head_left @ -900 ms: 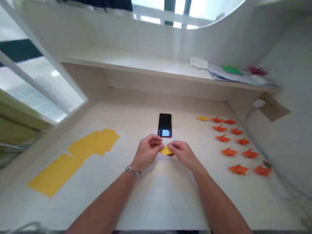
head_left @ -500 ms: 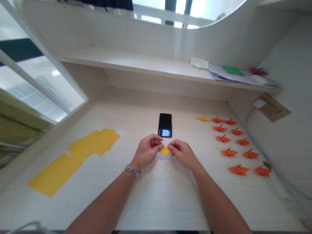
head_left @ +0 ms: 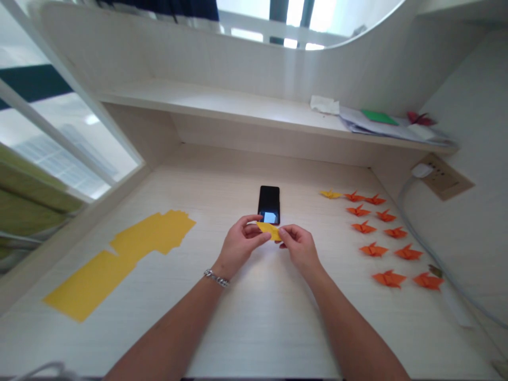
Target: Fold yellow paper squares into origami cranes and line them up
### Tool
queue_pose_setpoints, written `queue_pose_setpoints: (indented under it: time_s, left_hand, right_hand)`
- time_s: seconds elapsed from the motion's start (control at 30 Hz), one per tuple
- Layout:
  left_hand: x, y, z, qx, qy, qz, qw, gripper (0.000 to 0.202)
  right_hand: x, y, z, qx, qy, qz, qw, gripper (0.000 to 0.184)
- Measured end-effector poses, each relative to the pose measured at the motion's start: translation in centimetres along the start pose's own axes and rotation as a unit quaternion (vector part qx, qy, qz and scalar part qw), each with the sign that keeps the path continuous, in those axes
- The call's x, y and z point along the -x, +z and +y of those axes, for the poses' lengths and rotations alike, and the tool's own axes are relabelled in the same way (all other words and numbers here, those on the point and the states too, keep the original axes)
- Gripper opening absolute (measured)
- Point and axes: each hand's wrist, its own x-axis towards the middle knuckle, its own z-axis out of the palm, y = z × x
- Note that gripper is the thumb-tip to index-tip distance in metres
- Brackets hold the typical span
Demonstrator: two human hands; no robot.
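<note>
A small folded yellow paper [head_left: 269, 230] is pinched between both my hands a little above the pale wooden desk [head_left: 254, 317]. My left hand [head_left: 239, 247], with a metal bracelet on its wrist, grips the paper's left end with closed fingers. My right hand [head_left: 299, 247] grips its right end, fingers closed too. Just behind the paper lies a black phone [head_left: 269, 204] with a lit patch on its screen.
Flat yellow paper sheets [head_left: 119, 259] lie on the desk at the left. Several orange folded paper figures [head_left: 381, 238] and one yellow figure [head_left: 330, 194] sit in rows at the right. A shelf [head_left: 238, 108] above holds papers. A cable [head_left: 432, 254] runs along the right wall.
Both hands have lifted the yellow paper slightly and moved it toward the phone; the paper now shows as a flatter, longer strip between the fingers.
</note>
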Motion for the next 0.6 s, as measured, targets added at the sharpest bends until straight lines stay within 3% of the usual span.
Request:
queue_pose_setpoints:
  time_s: [0.2, 0.37, 0.47, 0.6]
  left_hand:
    - [0.03, -0.01, -0.46, -0.047, 0.030, -0.004, 0.998, 0.030]
    - [0.37, 0.33, -0.21, -0.094, 0.018, -0.097, 0.991, 0.022]
    - [0.43, 0.45, -0.35, -0.072, 0.021, -0.064, 0.995, 0.029]
    - [0.26, 0.28, -0.51, -0.052, 0.029, -0.007, 0.998, 0.035]
  right_hand:
    - [0.27, 0.02, -0.22, 0.076, -0.026, -0.030, 0.996, 0.019]
    - [0.30, -0.04, -0.47, 0.066, -0.034, -0.031, 0.997, 0.020]
    - [0.20, 0.13, -0.31, 0.030, -0.022, -0.011, 0.999, 0.019]
    - [0.23, 0.42, -0.42, -0.051, 0.032, -0.041, 0.997, 0.026]
